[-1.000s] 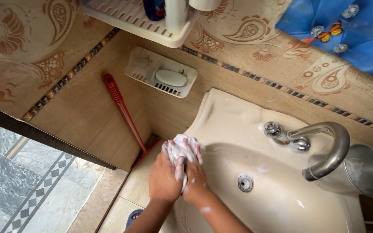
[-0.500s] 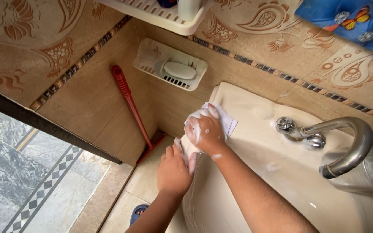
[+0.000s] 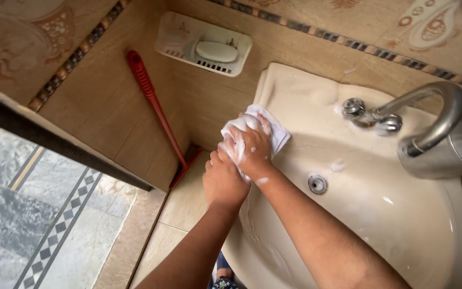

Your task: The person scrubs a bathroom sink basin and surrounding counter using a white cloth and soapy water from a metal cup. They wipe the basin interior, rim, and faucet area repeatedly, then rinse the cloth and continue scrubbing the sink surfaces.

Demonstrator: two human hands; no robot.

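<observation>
A soapy white cloth (image 3: 275,128) lies bunched on the left rim of a cream wash basin (image 3: 380,225). My right hand (image 3: 248,145), covered in foam, presses down on the cloth and grips it. My left hand (image 3: 222,181) sits just below and left of it on the basin's edge, fingers curled against the lower end of the cloth. Both forearms reach up from the bottom of the view. Part of the cloth is hidden under my right hand.
A metal tap (image 3: 423,115) arches over the basin, with a drain hole (image 3: 317,184) below and a steel vessel (image 3: 458,147) at right. A white soap dish with a soap bar (image 3: 216,51) hangs on the tiled wall. A red-handled wiper (image 3: 156,109) leans in the corner.
The camera has tilted down. My hands went from kneading the cloth together to my right hand pushing it along the basin's left rim, left hand trailing beside it.
</observation>
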